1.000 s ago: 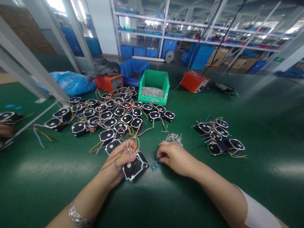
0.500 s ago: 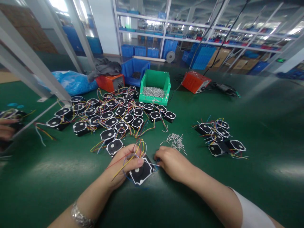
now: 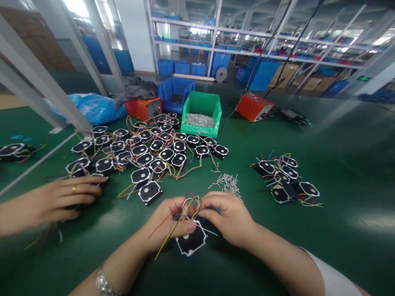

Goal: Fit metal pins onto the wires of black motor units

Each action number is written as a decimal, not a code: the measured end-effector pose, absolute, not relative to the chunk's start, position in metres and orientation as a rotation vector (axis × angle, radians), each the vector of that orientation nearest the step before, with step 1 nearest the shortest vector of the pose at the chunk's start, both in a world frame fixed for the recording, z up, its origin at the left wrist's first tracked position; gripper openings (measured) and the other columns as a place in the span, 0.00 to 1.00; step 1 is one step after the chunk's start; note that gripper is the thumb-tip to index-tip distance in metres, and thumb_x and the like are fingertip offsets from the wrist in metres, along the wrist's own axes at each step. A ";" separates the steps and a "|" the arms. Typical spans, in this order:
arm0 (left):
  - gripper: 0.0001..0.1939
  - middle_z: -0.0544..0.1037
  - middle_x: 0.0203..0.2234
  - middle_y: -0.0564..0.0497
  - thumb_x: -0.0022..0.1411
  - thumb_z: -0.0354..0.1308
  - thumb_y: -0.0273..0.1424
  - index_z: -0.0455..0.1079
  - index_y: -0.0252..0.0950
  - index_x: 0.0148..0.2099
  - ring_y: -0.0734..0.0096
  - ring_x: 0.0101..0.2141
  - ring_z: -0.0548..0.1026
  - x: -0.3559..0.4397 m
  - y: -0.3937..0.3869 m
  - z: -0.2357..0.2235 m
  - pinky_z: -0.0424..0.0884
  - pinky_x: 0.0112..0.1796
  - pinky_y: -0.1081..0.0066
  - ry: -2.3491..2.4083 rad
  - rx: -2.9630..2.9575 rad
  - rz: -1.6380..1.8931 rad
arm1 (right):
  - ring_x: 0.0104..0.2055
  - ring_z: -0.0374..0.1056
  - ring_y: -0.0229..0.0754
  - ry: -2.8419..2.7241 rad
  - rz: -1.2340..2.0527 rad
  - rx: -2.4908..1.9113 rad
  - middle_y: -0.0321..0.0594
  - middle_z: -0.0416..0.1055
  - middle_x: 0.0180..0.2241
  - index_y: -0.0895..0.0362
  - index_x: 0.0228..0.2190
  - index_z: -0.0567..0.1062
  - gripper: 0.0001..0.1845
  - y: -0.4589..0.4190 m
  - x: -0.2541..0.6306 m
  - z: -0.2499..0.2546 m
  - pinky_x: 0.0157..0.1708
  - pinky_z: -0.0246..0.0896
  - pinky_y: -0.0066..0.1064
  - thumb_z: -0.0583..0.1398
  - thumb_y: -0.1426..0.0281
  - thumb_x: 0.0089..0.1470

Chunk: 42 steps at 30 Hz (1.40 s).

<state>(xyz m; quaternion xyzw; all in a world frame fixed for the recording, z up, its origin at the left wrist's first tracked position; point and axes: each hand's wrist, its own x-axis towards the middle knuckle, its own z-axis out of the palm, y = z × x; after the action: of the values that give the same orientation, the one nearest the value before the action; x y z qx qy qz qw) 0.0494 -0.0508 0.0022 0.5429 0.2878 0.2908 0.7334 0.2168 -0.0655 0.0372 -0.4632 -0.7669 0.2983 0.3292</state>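
Note:
My left hand is closed round a flat black motor with white edging, its thumb lying on the top face. Red, yellow, white and blue wires loop up from that motor, and loose ends hang across my left fingers. My right hand is closed in a pinch at the right side of the wire loop, near the motor's far edge. Some blue wire shows by its fingers; the exact pinch point is partly hidden. Just beyond my right hand lies a pile of small screws.
Many similar motors lie massed at left centre, several more at right. Another person's hand reaches in from the left over a motor. Behind stand a green bin of small metal parts, a blue bin and orange boxes.
My left hand and the motor have moved slightly right and nearer to me. My right fingers have come up to the wire loop. The other person's hand has reached in from the left.

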 end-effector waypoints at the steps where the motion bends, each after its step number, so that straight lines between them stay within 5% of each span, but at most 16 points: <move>1: 0.11 0.60 0.19 0.57 0.45 0.59 0.30 0.58 0.33 0.23 0.81 0.22 0.56 0.050 -0.051 0.003 0.52 0.23 0.77 0.632 1.196 0.642 | 0.26 0.65 0.33 -2.035 0.735 -1.208 0.35 0.70 0.24 0.58 0.23 0.72 0.04 -0.067 0.216 0.035 0.28 0.59 0.23 0.59 0.78 0.43; 8: 0.11 0.60 0.18 0.58 0.45 0.59 0.30 0.57 0.34 0.23 0.80 0.21 0.57 0.049 -0.052 0.002 0.53 0.23 0.77 0.664 1.172 0.656 | 0.30 0.64 0.39 -2.260 0.297 -1.022 0.43 0.71 0.28 0.62 0.29 0.72 0.10 -0.077 0.215 0.030 0.30 0.61 0.30 0.51 0.79 0.49; 14: 0.11 0.60 0.18 0.58 0.44 0.59 0.29 0.57 0.34 0.23 0.81 0.21 0.56 0.051 -0.053 0.005 0.53 0.23 0.78 0.666 0.983 0.752 | 0.36 0.65 0.34 -2.114 0.729 -1.057 0.40 0.70 0.32 0.60 0.30 0.72 0.14 -0.073 0.213 0.035 0.37 0.61 0.25 0.49 0.82 0.47; 19: 0.08 0.62 0.18 0.58 0.48 0.57 0.30 0.59 0.34 0.25 0.81 0.21 0.59 0.049 -0.047 0.005 0.55 0.24 0.78 0.779 0.853 0.908 | 0.46 0.58 0.34 -2.070 0.854 -1.190 0.41 0.64 0.44 0.60 0.41 0.67 0.25 -0.068 0.219 0.044 0.48 0.52 0.28 0.49 0.86 0.40; 25: 0.08 0.66 0.21 0.57 0.50 0.55 0.34 0.62 0.34 0.28 0.77 0.25 0.63 0.061 -0.049 -0.003 0.59 0.29 0.76 0.980 1.009 1.032 | 0.50 0.49 0.48 -2.213 0.562 -1.387 0.49 0.54 0.48 0.62 0.50 0.54 0.40 -0.075 0.210 0.029 0.49 0.48 0.41 0.63 0.68 0.36; 32: 0.08 0.68 0.22 0.55 0.51 0.52 0.35 0.62 0.34 0.28 0.74 0.28 0.67 0.067 -0.047 -0.013 0.62 0.33 0.72 1.032 1.088 1.039 | 0.43 0.56 0.43 -2.238 0.397 -1.451 0.44 0.58 0.41 0.59 0.45 0.60 0.25 -0.053 0.208 0.014 0.43 0.54 0.35 0.58 0.74 0.41; 36: 0.13 0.69 0.36 0.48 0.47 0.54 0.32 0.61 0.34 0.37 0.67 0.40 0.67 0.064 -0.041 -0.031 0.59 0.43 0.66 1.069 1.050 1.086 | 0.42 0.57 0.42 -2.212 0.380 -1.525 0.43 0.59 0.38 0.59 0.40 0.63 0.21 -0.024 0.210 0.004 0.43 0.54 0.34 0.58 0.75 0.41; 39: 0.22 0.64 0.43 0.44 0.45 0.55 0.32 0.58 0.35 0.44 0.64 0.44 0.64 0.064 -0.040 -0.041 0.59 0.45 0.63 1.183 1.046 1.138 | 0.44 0.56 0.44 -2.142 0.349 -1.623 0.45 0.59 0.40 0.61 0.42 0.62 0.25 -0.009 0.210 0.002 0.45 0.52 0.35 0.60 0.75 0.39; 42: 0.21 0.66 0.36 0.46 0.44 0.56 0.33 0.58 0.34 0.42 0.65 0.38 0.66 0.063 -0.045 -0.037 0.64 0.39 0.64 1.300 1.141 1.135 | 0.47 0.56 0.43 -1.975 0.358 -1.576 0.46 0.59 0.43 0.60 0.45 0.59 0.29 -0.024 0.215 0.027 0.46 0.52 0.36 0.60 0.75 0.39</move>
<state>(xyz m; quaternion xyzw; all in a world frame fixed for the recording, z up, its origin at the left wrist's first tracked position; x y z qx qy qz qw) 0.0634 -0.0450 -0.0365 0.4739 0.5402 0.4714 0.5112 0.2152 -0.0238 0.0270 -0.5909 -0.7405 0.1341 0.2906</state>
